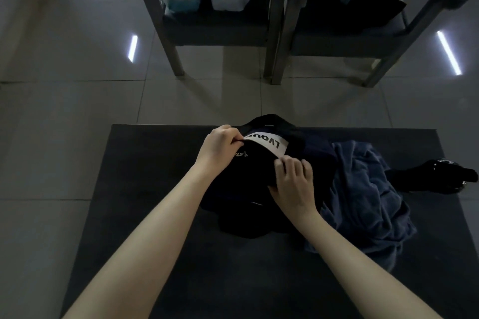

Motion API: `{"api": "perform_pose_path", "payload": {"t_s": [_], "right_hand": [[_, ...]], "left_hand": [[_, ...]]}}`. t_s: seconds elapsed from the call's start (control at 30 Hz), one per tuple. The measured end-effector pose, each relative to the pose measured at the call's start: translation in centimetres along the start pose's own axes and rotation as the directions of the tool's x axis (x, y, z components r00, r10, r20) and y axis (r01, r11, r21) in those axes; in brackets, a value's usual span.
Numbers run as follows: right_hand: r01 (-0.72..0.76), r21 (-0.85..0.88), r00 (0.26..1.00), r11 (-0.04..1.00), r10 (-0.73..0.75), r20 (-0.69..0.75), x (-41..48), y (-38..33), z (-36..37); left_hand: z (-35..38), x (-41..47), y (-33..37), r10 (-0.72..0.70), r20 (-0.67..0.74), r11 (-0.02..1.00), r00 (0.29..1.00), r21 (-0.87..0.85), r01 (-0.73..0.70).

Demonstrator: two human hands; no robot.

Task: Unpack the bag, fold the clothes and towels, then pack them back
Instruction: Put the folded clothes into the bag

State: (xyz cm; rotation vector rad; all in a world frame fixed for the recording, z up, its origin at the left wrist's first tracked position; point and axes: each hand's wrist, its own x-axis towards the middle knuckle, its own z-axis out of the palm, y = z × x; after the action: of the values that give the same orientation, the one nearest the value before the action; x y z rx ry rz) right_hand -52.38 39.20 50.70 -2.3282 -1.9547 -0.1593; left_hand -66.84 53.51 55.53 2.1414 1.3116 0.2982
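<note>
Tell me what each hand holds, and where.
Both hold the black fabric item: the left hand pinches its edge at the left end of the white lettered panel, the right hand grips the edge by that panel's near right corner.

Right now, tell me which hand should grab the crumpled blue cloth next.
Right, probably: the right hand lies next to the blue cloth, while the left hand pinches the black item at its left edge, farther away.
</note>
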Motion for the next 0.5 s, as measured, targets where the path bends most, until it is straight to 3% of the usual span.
{"api": "perform_pose_path", "payload": {"t_s": [0.13, 0.23, 0.4, 0.5], "right_hand": [[-0.168, -0.057, 0.946, 0.984, 0.177, 0.27, -1.4, 1.1, 0.6], [-0.229, -0.067, 0.839, 0.971, 0.232, 0.492, -2.3, 0.8, 1.2], [-0.287, -0.058, 0.756, 0.956, 0.263, 0.6, -4.3, -0.6, 2.0], [-0.277, -0.108, 0.752, 0.955, 0.285, 0.594, -5.7, -1.7, 2.5]], "left_hand": [[1.1, -1.2, -0.2, 0.03, -0.037, 1.0, 0.999, 0.004, -0.03], [1.6, -3.2, -1.1, 0.059, -0.079, 0.994, 0.995, 0.096, -0.051], [3.2, -8.0, -4.3, 0.079, 0.021, 0.96, 0.997, 0.266, -0.082], [4.5, -9.8, -5.9, 0.022, 0.101, 0.941, 0.995, 0.334, -0.054]]}}
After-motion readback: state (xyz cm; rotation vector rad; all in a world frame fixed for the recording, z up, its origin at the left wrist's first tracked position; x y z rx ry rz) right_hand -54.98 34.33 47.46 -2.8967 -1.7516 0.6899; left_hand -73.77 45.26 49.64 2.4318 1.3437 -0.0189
